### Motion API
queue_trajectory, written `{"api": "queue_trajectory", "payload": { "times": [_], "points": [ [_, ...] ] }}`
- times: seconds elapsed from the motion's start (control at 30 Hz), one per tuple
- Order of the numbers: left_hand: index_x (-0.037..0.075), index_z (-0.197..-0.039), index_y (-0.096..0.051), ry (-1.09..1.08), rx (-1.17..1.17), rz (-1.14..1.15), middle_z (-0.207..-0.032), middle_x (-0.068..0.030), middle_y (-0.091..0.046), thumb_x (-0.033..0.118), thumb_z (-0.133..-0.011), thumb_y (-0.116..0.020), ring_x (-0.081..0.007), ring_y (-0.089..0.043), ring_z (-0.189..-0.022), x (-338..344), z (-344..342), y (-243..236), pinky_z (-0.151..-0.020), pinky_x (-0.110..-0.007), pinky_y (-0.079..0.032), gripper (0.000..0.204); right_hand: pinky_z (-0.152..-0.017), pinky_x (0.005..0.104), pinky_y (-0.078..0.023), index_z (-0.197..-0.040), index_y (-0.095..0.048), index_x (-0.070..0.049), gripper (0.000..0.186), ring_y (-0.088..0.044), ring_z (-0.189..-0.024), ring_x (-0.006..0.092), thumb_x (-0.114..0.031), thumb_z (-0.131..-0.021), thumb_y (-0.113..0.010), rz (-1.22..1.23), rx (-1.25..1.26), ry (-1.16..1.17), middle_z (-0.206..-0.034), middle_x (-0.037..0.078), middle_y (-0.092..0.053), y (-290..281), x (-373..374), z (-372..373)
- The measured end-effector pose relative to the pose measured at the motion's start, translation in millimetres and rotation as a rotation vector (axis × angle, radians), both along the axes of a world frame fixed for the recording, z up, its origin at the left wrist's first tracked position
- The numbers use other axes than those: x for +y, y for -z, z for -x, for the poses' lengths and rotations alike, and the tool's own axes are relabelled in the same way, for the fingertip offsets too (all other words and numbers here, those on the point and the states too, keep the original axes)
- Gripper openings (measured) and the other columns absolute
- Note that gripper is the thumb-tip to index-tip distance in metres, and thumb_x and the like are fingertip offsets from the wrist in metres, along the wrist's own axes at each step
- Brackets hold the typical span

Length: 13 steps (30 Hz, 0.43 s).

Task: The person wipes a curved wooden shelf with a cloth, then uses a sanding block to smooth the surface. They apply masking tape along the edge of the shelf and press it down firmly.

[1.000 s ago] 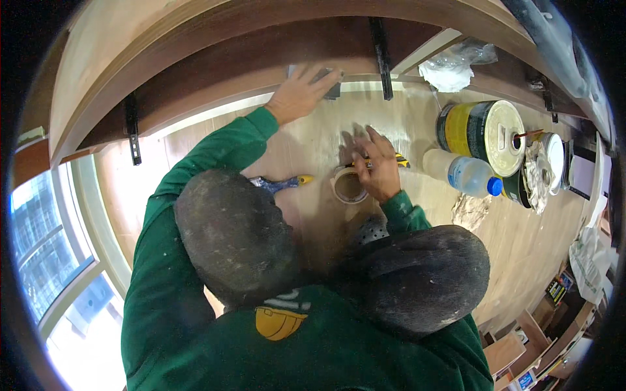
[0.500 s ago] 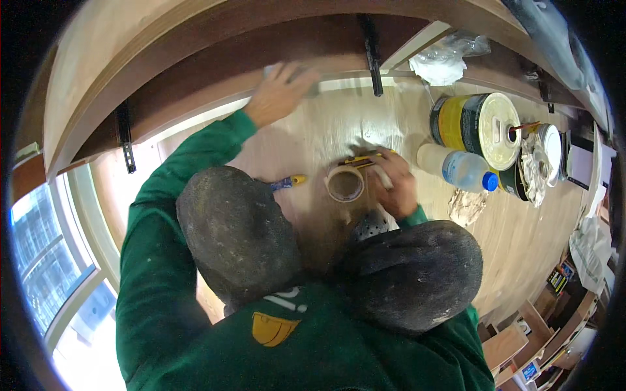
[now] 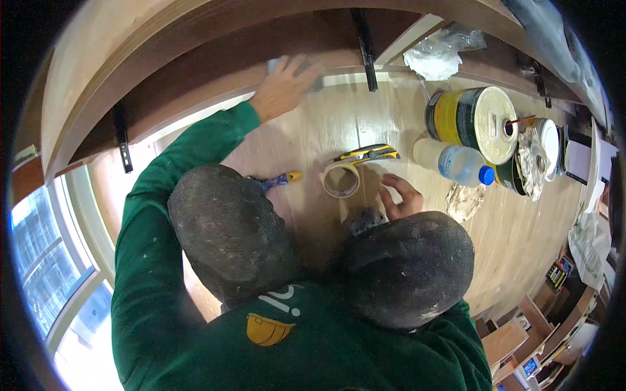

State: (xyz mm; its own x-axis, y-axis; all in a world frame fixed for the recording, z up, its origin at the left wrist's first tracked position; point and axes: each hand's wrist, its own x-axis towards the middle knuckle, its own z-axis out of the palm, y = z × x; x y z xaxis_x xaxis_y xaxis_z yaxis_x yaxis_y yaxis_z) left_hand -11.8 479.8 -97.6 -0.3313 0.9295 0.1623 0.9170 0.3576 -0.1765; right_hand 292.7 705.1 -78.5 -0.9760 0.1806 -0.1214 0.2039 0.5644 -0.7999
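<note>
My left hand point(image 3: 285, 90) reaches up to the wooden board point(image 3: 228, 81) in front of me. Its fingers lie over a flat grey pad point(image 3: 272, 65), mostly covered and smeared, pressed to the board. My right hand point(image 3: 402, 197) hovers by my right knee, fingers loosely bent and apart, with nothing visible in it. Beside it a roll of masking tape point(image 3: 325, 182) lies on the floor. Just beyond the roll is a yellow and black utility knife point(image 3: 370, 154). A paintbrush point(image 3: 282, 180) with a blue and yellow handle sits by my left knee.
To the right lie a yellow and black can point(image 3: 456, 117) and a plastic bottle point(image 3: 463, 165) with a blue cap. Crumpled paper point(image 3: 465, 201) is near them. A clear plastic bag point(image 3: 440, 55) rests by the board. Black metal rails point(image 3: 365, 49) jut from the furniture.
My right hand has drawn back from the utility knife toward my right knee. The left hand stays at nearly the same place on the board.
</note>
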Motion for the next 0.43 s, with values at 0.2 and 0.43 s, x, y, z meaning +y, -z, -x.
{"api": "queue_trajectory", "payload": {
  "times": [0.2, 0.43],
  "points": [
    [0.005, -0.134, -0.049, 0.035, 0.002, -0.016, -0.139, -0.0072, -0.045, 0.015, -0.077, -0.061, -0.0313, -0.042, -0.122, 26.8, -0.5, 4.1, -0.097, -0.046, -0.037, 0.059, -0.088, 0.0348, -0.051, -0.105, -0.067, 0.001, 0.023, -0.067, -0.100, 0.0272, -0.004, -0.082, -0.068, 0.100, 0.187, -0.133, -0.104, 0.016, -0.069, -41.9, -22.6, 59.9],
    [0.010, -0.138, -0.048, 0.038, 0.045, 0.088, -0.139, -0.0099, -0.044, 0.017, -0.080, -0.059, -0.0327, -0.044, -0.122, 42.5, -1.1, 9.9, -0.098, -0.051, -0.039, 0.059, -0.093, 0.0352, -0.049, -0.113, -0.068, -0.006, 0.026, -0.065, -0.105, 0.0289, -0.013, -0.088, -0.066, 0.092, -0.119, -0.013, -0.110, 0.014, -0.069, -4.1, -1.1, 14.5]
  ]
}}
